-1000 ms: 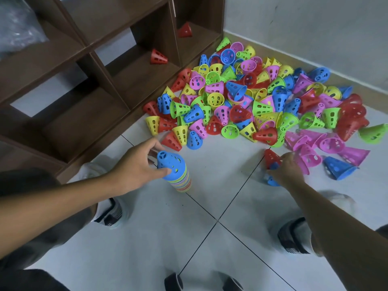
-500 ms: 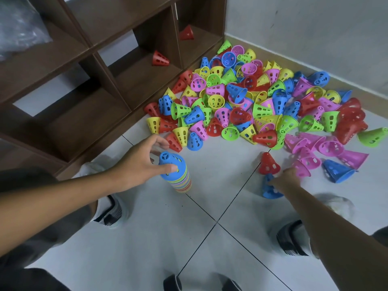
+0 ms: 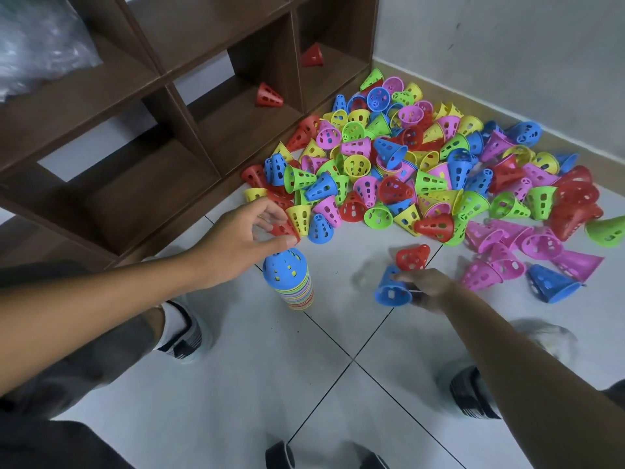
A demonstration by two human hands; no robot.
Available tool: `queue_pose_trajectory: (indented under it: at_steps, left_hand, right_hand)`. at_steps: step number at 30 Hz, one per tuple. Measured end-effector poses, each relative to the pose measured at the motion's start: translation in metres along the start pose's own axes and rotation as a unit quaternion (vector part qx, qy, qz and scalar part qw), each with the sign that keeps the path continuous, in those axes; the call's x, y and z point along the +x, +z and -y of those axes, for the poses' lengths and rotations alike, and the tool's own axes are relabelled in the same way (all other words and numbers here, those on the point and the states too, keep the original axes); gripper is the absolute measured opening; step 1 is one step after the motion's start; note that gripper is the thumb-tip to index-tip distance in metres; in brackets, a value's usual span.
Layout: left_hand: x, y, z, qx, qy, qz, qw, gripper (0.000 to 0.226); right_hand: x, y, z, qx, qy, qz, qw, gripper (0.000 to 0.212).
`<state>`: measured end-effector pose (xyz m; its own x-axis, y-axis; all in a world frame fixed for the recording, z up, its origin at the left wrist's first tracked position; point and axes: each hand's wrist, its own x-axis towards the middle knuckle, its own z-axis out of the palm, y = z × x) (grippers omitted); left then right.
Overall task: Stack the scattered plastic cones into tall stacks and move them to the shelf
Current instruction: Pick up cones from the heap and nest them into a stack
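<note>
A tall stack of cones (image 3: 297, 294) topped by a blue cone (image 3: 285, 270) stands on the floor tiles. Just beyond it, my left hand (image 3: 236, 242) pinches a red cone (image 3: 283, 230) between thumb and fingers at the near edge of the big pile of loose coloured cones (image 3: 422, 164). My right hand (image 3: 427, 287) grips a blue cone (image 3: 392, 292) by its side, low over the floor to the right of the stack. A loose red cone (image 3: 413, 257) lies just past that hand.
The brown wooden shelf (image 3: 189, 106) stands at left, with one red cone (image 3: 269, 95) and another red cone (image 3: 313, 55) in its compartments. A plastic bag (image 3: 37, 45) lies on an upper board. Pink cones (image 3: 507, 245) and a second blue cone (image 3: 551, 282) lie at right. My feet are below.
My left hand let go of the stack's top and reached forward to the red cone at the pile's edge. My right hand drew the blue cone back toward the stack, leaving the loose red cone behind.
</note>
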<state>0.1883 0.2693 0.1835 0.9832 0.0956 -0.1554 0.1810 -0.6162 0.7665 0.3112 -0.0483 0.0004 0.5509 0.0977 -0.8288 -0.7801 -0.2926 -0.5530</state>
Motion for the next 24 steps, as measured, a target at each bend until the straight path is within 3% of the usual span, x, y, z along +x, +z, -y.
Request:
queue_pose_trajectory:
  at_steps: [7, 9, 11, 14, 21, 24]
  left_hand:
    - [0.01, -0.001, -0.009, -0.001, 0.0, -0.008, 1.0, 0.035]
    - [0.012, -0.002, -0.014, -0.002, -0.005, -0.002, 1.0, 0.038]
    - [0.015, -0.004, -0.02, -0.01, -0.015, -0.003, 1.0, 0.043]
    - [0.019, -0.007, -0.029, -0.056, -0.049, 0.009, 0.997, 0.053]
    - [0.02, -0.015, -0.037, -0.166, -0.081, 0.031, 0.982, 0.062]
    - [0.018, -0.018, -0.036, -0.171, -0.088, 0.041, 0.98, 0.053]
  right_hand:
    - [-0.057, 0.039, 0.073, 0.044, -0.111, 0.15, 0.981, 0.034]
    - [-0.075, 0.051, 0.093, 0.056, -0.147, 0.177, 0.972, 0.042]
    - [-0.094, 0.063, 0.11, 0.074, -0.174, 0.193, 0.963, 0.051]
    - [-0.118, 0.079, 0.129, 0.084, -0.215, 0.226, 0.947, 0.039]
    - [-0.153, 0.102, 0.144, 0.059, -0.271, 0.245, 0.929, 0.047]
    - [-0.155, 0.104, 0.144, 0.05, -0.283, 0.245, 0.926, 0.048]
